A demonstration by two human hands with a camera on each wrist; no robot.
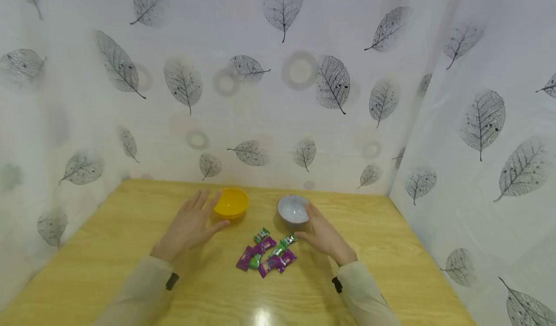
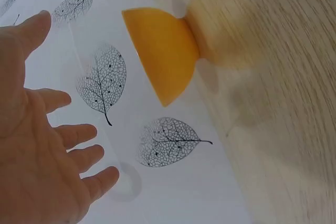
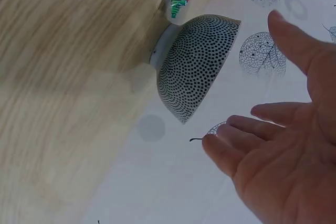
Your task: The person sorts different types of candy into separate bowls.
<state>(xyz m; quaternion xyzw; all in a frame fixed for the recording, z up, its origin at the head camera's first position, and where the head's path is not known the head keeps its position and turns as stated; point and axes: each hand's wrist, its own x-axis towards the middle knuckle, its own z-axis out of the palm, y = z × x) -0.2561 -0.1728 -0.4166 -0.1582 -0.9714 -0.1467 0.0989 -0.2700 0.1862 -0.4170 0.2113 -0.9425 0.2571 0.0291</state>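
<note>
My left hand [image 1: 188, 224] is held over the table with its fingers spread, beside the yellow bowl [image 1: 231, 203]. In the left wrist view that bowl [image 2: 163, 51] stands upright, apart from the fingers. On the other side, my right hand [image 1: 323, 233] is near the speckled bowl [image 1: 293, 209], overlapping its right edge in the head view. The right wrist view shows the bowl's dark-dotted outside [image 3: 198, 61] with a gap between it and the fingers. Neither hand holds anything. Between the hands lie several wrapped sweets, purple ones [image 1: 270, 265] and green ones [image 1: 261, 235].
The pale wooden table [image 1: 217, 297] runs back to a white curtain [image 1: 260, 118] printed with grey leaves. More of this curtain [image 1: 486, 196] hangs along the right side. The sweets lie in a loose cluster in front of the two bowls.
</note>
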